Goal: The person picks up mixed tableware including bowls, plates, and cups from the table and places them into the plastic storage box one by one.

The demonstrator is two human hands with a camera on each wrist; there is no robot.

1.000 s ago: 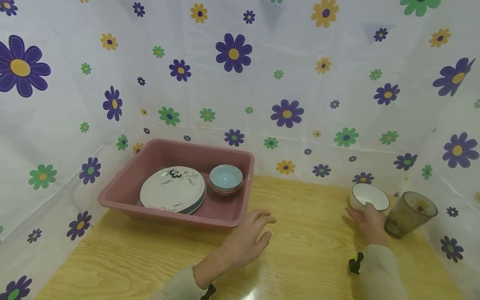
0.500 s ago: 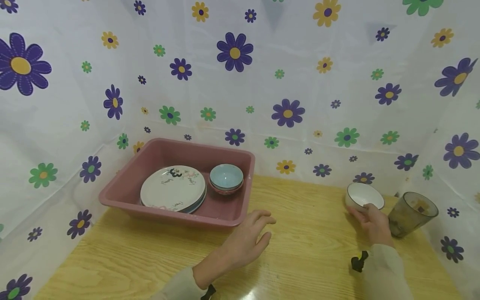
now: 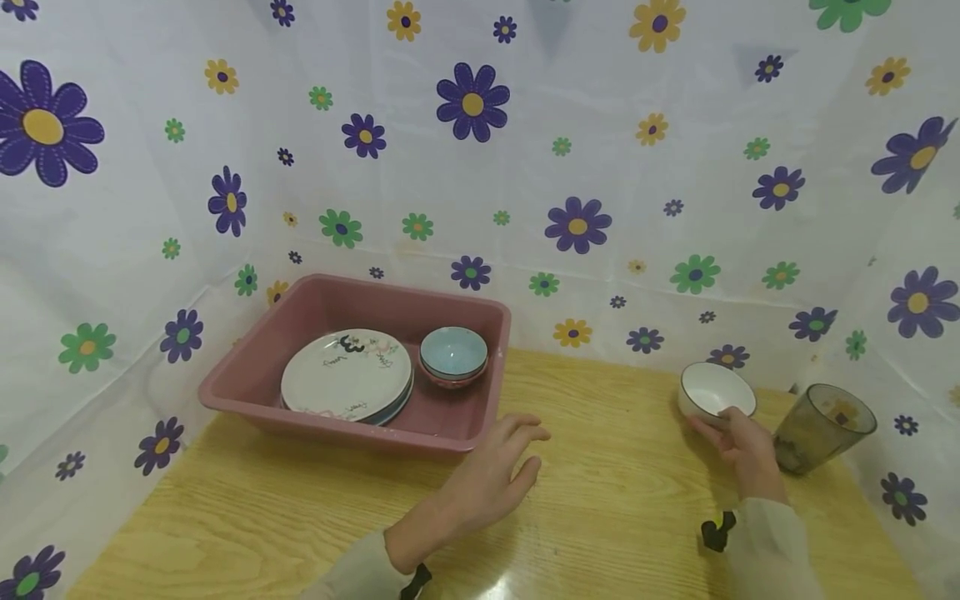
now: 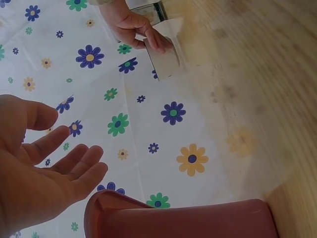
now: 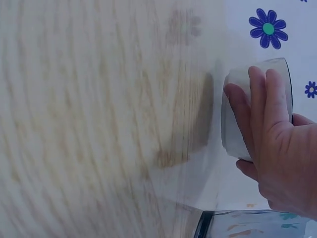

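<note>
A white bowl (image 3: 705, 396) with a dark rim is in my right hand (image 3: 750, 458), thumb over the rim and fingers along the outside. In the right wrist view the bowl (image 5: 235, 134) stands apart from its shadow, so it seems raised off the table. My left hand (image 3: 487, 479) holds nothing; it hovers by the front right corner of the pink basin (image 3: 300, 418), fingers loosely bent. Inside the basin lie stacked plates (image 3: 345, 375), the top one white with a printed pattern. Beside them sit stacked small bowls, a light blue bowl (image 3: 453, 352) on top.
A smoky glass tumbler (image 3: 821, 433) stands on the wooden table (image 3: 600, 500), just right of my right hand. A flower-printed sheet (image 3: 405, 175) closes off the back and both sides. The basin's raised rim borders the left part of the table.
My right hand has brought the white bowl a little to the left, away from the tumbler. My left hand has stayed nearly still.
</note>
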